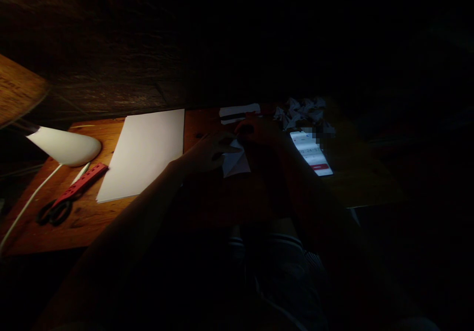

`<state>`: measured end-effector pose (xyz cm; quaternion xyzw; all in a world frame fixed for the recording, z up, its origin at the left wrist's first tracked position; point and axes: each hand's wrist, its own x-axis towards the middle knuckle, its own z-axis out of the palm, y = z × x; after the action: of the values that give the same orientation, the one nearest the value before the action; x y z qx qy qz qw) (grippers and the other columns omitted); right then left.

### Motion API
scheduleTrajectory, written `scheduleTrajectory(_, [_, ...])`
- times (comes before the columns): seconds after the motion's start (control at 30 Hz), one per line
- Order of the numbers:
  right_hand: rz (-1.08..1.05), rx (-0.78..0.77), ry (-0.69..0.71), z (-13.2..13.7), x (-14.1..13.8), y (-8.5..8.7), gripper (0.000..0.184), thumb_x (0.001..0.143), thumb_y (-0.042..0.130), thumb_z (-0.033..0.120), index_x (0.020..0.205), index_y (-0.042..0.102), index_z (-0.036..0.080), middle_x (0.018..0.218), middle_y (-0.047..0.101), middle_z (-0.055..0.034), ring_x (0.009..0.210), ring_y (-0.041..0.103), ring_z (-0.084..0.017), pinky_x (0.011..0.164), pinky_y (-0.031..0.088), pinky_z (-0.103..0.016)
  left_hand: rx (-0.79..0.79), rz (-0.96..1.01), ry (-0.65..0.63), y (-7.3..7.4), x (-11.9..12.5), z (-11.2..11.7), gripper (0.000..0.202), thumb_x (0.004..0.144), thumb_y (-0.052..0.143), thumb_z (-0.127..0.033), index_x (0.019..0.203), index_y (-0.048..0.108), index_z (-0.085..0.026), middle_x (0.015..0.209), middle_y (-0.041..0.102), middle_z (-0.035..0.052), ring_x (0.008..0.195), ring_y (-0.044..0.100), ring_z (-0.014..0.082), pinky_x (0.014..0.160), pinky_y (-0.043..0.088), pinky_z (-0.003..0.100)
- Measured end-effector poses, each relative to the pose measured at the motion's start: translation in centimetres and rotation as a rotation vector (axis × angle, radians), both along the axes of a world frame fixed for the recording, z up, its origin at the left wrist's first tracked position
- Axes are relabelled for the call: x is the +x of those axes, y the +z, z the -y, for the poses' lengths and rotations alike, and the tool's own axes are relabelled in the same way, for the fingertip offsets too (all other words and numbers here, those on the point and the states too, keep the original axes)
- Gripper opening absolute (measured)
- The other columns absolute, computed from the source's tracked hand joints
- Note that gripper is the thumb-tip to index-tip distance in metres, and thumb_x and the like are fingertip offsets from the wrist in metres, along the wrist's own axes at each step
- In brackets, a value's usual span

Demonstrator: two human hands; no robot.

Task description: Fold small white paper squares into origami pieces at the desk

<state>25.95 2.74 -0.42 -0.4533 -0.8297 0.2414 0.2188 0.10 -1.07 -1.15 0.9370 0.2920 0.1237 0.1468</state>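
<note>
A small folded piece of white paper [237, 165] lies on the dim middle of the wooden table, with crease lines running across it. My left hand [209, 152] comes in from its left side, the fingers bent over the paper's edge and pressing on it. At the paper's top corner is my right hand [259, 131], its fingers curled together and pinching there. Deep shadow hides most of the right fingertips.
A stack of white sheets [148, 148] lies on the left, beside scissors [55, 211], a red perforated strip [81, 183] and a lamp [66, 145]. Paper strips [240, 109] lie behind my hands. Several folded paper pieces [296, 111] and a lit phone [311, 153] are right.
</note>
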Motion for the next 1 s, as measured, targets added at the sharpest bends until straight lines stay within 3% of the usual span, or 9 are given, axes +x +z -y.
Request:
scheduleTrajectory(0.27, [0.015,0.02,-0.017,-0.1,0.1,-0.1,0.027,0.087,0.076,0.022,0.112,0.086,0.023,0.118,0.084,-0.0071,0.105,0.076,-0.028,0.097,0.059,-0.043,0.012,-0.036,0.008,0.2,0.2,0.2,0.061,0.089,0.062,-0.013,0.143,0.072,-0.039,0.161,0.052,0.0055,0.147,0.05,0.0331,0.124,0.044,0.062])
scheduleTrajectory(0.5, [0.05,0.04,-0.045,-0.3,0.1,-0.4,0.02,0.094,0.075,0.027,0.111,0.086,0.024,0.121,0.082,-0.0087,0.112,0.074,-0.031,0.103,0.056,-0.047,-0.004,-0.023,0.004,-0.1,0.1,-0.1,0.059,0.09,0.061,-0.014,0.142,0.073,-0.039,0.162,0.051,0.0042,0.148,0.05,0.0326,0.126,0.043,0.06])
scheduleTrajectory(0.77, [-0.082,0.084,-0.101,-1.3,0.2,-1.4,0.022,0.093,0.066,0.015,0.106,0.083,0.02,0.117,0.082,-0.0073,0.115,0.072,-0.027,0.108,0.05,-0.044,-0.002,-0.033,-0.004,-0.3,0.0,-0.3,0.06,0.09,0.061,-0.014,0.142,0.074,-0.04,0.162,0.05,0.0047,0.149,0.049,0.0357,0.125,0.042,0.063])
scheduleTrajectory(1.0, [-0.028,0.064,-0.186,-0.1,-0.6,-0.2,0.016,0.095,0.069,0.019,0.101,0.085,0.018,0.113,0.083,-0.0095,0.109,0.073,-0.027,0.102,0.051,-0.041,0.005,-0.024,-0.016,-0.4,-0.1,-0.3,0.062,0.09,0.062,-0.013,0.145,0.072,-0.04,0.16,0.052,0.0046,0.147,0.049,0.0343,0.126,0.041,0.063])
